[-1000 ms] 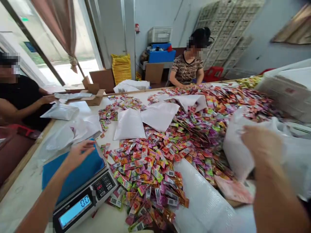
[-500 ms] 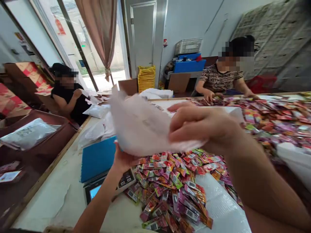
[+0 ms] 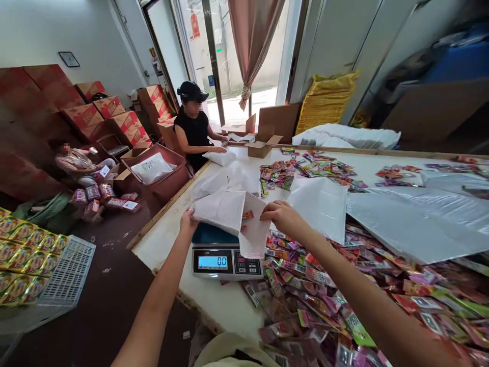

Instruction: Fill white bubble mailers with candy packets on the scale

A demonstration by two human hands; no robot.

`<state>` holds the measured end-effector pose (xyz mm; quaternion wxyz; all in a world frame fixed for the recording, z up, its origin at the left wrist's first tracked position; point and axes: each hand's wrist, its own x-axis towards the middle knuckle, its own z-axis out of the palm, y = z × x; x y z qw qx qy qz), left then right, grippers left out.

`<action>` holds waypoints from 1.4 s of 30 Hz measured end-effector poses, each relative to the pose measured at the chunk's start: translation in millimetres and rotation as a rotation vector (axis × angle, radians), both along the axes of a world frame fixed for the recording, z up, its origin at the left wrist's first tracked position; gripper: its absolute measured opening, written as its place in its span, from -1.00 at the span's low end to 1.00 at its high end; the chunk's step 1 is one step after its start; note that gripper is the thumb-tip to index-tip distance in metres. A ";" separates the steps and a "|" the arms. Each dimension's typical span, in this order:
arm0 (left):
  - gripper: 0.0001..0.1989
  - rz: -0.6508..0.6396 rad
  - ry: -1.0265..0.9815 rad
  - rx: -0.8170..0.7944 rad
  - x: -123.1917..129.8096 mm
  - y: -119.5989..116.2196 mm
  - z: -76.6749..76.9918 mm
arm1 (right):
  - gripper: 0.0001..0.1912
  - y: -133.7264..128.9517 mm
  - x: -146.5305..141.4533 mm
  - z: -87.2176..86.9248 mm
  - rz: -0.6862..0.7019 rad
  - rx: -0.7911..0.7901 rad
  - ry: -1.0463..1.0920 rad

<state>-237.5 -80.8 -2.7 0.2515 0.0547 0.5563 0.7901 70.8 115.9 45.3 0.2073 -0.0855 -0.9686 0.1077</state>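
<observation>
A white plastic bag (image 3: 219,210) lies on its side over the blue platform of a digital scale (image 3: 231,262), whose display reads zero. My left hand (image 3: 188,223) grips the closed left end of the bag. With its fingers pinched, my right hand (image 3: 280,214) holds the edge of the bag's open mouth, which faces right. A few small colorful packets (image 3: 247,214) show inside the mouth. Below and right of my right hand spreads a heap of small snack packets (image 3: 305,280). Whether the bag rests on the platform or hovers just above it, I cannot tell.
Flat white bags (image 3: 321,206) lie on the packets to the right. Filled white bags (image 3: 214,184) and an open cardboard box (image 3: 263,145) stand farther back. A co-worker (image 3: 194,127) handles a bag across the table. Another person (image 3: 76,160) sits at left near cartons.
My view has swung left. The bag, raised and blurred before, is now lower over the scale, its mouth turned right. My right hand has moved down with the bag's edge.
</observation>
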 end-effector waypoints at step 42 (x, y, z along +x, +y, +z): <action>-0.54 0.211 0.668 -0.174 84.0 -67.0 35.7 | -0.47 -69.1 -28.0 -15.8 -0.266 -0.776 0.066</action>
